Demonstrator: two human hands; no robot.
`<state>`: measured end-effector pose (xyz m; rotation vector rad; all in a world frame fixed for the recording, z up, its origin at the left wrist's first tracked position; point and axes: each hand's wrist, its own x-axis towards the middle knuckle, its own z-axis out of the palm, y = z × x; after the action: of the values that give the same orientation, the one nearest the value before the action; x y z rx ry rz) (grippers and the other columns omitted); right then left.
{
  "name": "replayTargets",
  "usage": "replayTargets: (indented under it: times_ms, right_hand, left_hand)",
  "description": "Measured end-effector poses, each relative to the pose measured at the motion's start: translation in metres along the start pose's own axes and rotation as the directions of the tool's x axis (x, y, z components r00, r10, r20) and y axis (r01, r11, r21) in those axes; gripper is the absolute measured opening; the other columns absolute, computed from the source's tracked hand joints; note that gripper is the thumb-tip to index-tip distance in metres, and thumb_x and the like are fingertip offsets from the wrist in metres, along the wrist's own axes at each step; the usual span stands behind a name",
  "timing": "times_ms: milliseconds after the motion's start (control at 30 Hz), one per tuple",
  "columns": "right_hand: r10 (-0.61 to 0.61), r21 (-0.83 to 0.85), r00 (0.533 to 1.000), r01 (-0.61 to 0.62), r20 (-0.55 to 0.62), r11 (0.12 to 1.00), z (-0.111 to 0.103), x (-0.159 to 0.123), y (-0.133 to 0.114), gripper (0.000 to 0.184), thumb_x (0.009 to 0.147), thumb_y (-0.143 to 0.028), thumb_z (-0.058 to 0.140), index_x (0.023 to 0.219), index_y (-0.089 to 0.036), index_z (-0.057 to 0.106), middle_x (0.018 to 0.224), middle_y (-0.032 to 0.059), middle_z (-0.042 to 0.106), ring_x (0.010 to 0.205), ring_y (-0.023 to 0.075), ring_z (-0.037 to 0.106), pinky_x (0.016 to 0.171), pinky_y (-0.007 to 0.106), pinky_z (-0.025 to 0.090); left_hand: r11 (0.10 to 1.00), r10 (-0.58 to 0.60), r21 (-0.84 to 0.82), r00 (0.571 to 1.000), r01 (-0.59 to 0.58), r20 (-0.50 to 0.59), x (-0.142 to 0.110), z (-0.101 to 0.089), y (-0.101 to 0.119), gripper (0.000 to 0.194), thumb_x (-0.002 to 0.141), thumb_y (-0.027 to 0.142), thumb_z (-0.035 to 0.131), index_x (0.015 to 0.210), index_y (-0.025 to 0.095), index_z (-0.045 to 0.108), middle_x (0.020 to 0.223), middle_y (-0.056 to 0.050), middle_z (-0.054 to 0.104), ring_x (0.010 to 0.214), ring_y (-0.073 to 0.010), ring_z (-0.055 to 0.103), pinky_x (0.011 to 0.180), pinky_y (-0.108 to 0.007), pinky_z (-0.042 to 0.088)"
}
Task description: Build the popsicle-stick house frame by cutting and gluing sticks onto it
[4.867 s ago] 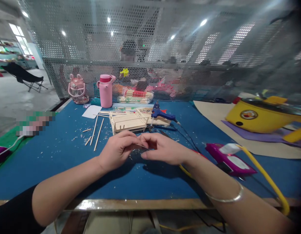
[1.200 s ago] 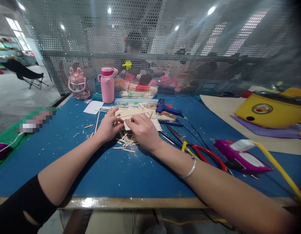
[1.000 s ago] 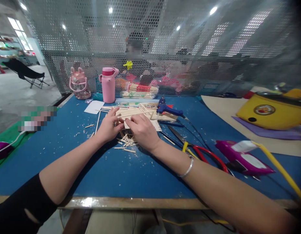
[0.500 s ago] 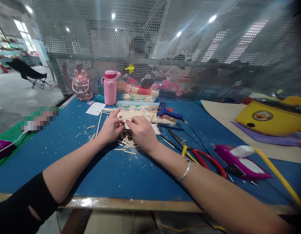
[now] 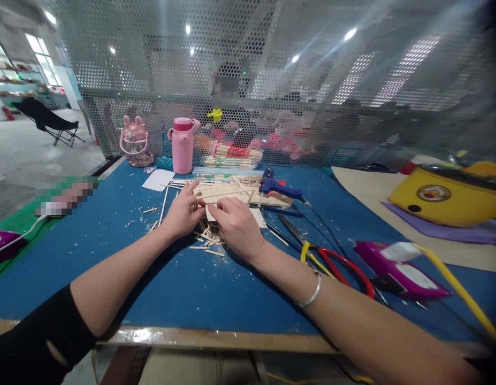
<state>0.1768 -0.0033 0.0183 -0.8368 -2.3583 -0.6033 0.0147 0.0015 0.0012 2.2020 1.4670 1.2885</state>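
Note:
My right hand is closed, its thumb and fingers pinching a small white card above the table. Facing it, my left hand has thumb and fingers bent together at the card's left side, with one finger raised. What lies between those left fingertips is too small to make out. Behind both hands is a pile of thin wooden sticks. Short cut stick pieces are scattered under the hands. Another white card shows just right of my right hand.
A blue glue gun lies behind the right hand. Scissors with red handles and a purple device are at right. A pink bottle and a clear jug stand at the back, before a perforated metal screen.
My right hand has turned and shifted slightly to the right and down, showing more of the white card. My left hand stays nearly still.

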Motion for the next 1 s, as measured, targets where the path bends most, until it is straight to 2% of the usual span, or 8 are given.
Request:
replayTargets:
  times_ms: [100, 267, 400, 567, 700, 867, 1000]
  right_hand:
    - [0.020, -0.011, 1.000, -0.020, -0.014, 1.000, -0.0006, 0.0007, 0.0007, 0.029, 0.090, -0.019, 0.037, 0.091, -0.013, 0.065, 0.076, 0.0082, 0.054, 0.074, 0.0188, 0.040, 0.068, 0.029, 0.030]
    - [-0.033, 0.010, 0.999, 0.033, 0.003, 0.999, -0.0007, 0.0012, 0.0028, 0.027, 0.089, -0.020, 0.039, 0.093, -0.014, 0.065, 0.075, 0.0069, 0.053, 0.073, 0.0184, 0.040, 0.068, 0.029, 0.031]
    - [0.019, 0.017, 1.000, -0.019, -0.018, 1.000, 0.0000, 0.0010, 0.0042, 0.026, 0.089, -0.019, 0.039, 0.090, -0.014, 0.065, 0.075, 0.0072, 0.052, 0.073, 0.0183, 0.040, 0.068, 0.029, 0.031]
    - [-0.021, 0.056, 1.000, 0.021, -0.003, 0.998, 0.0000, 0.0009, 0.0043, 0.025, 0.088, -0.019, 0.040, 0.089, -0.014, 0.065, 0.073, 0.0065, 0.051, 0.071, 0.0178, 0.039, 0.066, 0.028, 0.031]
    - [0.022, 0.060, 0.999, -0.020, -0.040, 0.998, 0.0003, 0.0016, 0.0057, 0.029, 0.089, -0.019, 0.037, 0.087, -0.014, 0.066, 0.075, 0.0076, 0.051, 0.073, 0.0184, 0.040, 0.067, 0.029, 0.031]
    - [-0.008, 0.070, 1.000, 0.009, -0.008, 0.997, 0.0002, 0.0010, 0.0042, 0.027, 0.089, -0.020, 0.039, 0.086, -0.015, 0.065, 0.073, 0.0060, 0.051, 0.071, 0.0177, 0.039, 0.066, 0.028, 0.030]
    - [0.036, 0.048, 0.999, -0.034, -0.036, 0.998, -0.0008, 0.0012, 0.0041, 0.026, 0.089, -0.020, 0.040, 0.085, -0.015, 0.065, 0.074, 0.0065, 0.051, 0.073, 0.0179, 0.040, 0.067, 0.029, 0.030]
  left_hand:
    - [1.000, -0.006, 0.004, 1.000, 0.006, 0.001, -0.0001, -0.0006, 0.0021, 0.009, 0.071, 0.013, 0.056, 0.073, 0.016, 0.065, 0.139, -0.009, 0.040, 0.131, -0.0258, 0.030, 0.108, -0.049, 0.024]
    - [1.000, -0.018, 0.001, 1.000, 0.018, 0.007, -0.0001, -0.0015, 0.0040, 0.009, 0.071, 0.012, 0.057, 0.072, 0.016, 0.064, 0.139, -0.009, 0.040, 0.132, -0.0254, 0.029, 0.108, -0.049, 0.024]
    - [1.000, -0.020, 0.010, 1.000, 0.020, 0.008, 0.0002, -0.0021, 0.0044, 0.007, 0.071, 0.015, 0.058, 0.072, 0.016, 0.064, 0.139, -0.009, 0.040, 0.131, -0.0257, 0.029, 0.108, -0.050, 0.024]
    - [1.000, -0.023, -0.001, 1.000, 0.023, 0.002, -0.0001, -0.0009, 0.0025, 0.008, 0.071, 0.014, 0.057, 0.072, 0.016, 0.065, 0.138, -0.009, 0.040, 0.132, -0.0263, 0.028, 0.108, -0.048, 0.024]
    - [1.000, -0.018, 0.005, 1.000, 0.018, -0.005, -0.0005, 0.0005, 0.0005, 0.008, 0.072, 0.015, 0.057, 0.073, 0.016, 0.065, 0.139, -0.008, 0.039, 0.132, -0.0268, 0.027, 0.108, -0.049, 0.025]
    - [1.000, -0.003, 0.009, 1.000, 0.003, -0.005, -0.0004, 0.0010, -0.0025, 0.008, 0.072, 0.016, 0.057, 0.073, 0.017, 0.065, 0.139, -0.008, 0.040, 0.132, -0.0274, 0.029, 0.107, -0.050, 0.026]
    - [1.000, 0.019, 0.013, 1.000, -0.019, -0.021, -0.0005, 0.0013, -0.0041, 0.007, 0.072, 0.016, 0.057, 0.073, 0.017, 0.064, 0.138, -0.008, 0.041, 0.131, -0.0276, 0.030, 0.106, -0.052, 0.026]
